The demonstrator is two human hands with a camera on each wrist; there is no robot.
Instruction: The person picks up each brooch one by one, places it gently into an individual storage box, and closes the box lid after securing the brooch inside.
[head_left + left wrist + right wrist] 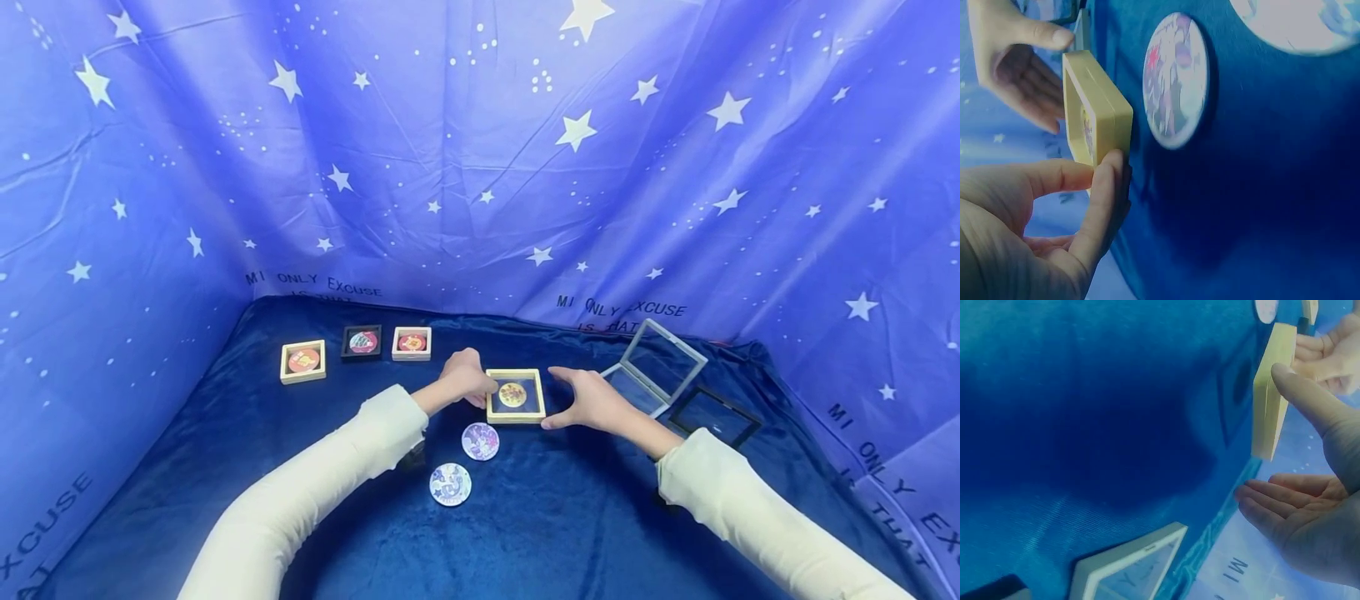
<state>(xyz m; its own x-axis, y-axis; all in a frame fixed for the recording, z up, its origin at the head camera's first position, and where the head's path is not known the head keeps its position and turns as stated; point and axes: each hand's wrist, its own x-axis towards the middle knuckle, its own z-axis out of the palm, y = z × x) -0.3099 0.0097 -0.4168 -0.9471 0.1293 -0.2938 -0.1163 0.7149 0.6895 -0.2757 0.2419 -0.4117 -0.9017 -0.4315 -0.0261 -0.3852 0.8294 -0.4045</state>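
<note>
A pale yellow square display frame (pixel 517 420) with a round yellow badge (pixel 513 395) inside its clear middle is in the centre of the head view. My left hand (pixel 467 378) pinches its left side between thumb and fingers, plain in the left wrist view. Off the frame's right side, my right hand (pixel 594 400) has its fingers spread; in the right wrist view the thumb (pixel 1300 390) overlaps the frame's edge, and I cannot tell whether they touch. Two loose round badges, one purple (pixel 480 442) and one pale blue (pixel 450 484), lie nearer to me.
At the back left are a cream frame (pixel 303 379), a black frame (pixel 362 355) and another cream frame (pixel 412 356), each with a badge. On the right an opened grey frame (pixel 686 350) stands beside a black one (pixel 738 432). Dark blue cloth (pixel 570 525) covers the surface.
</note>
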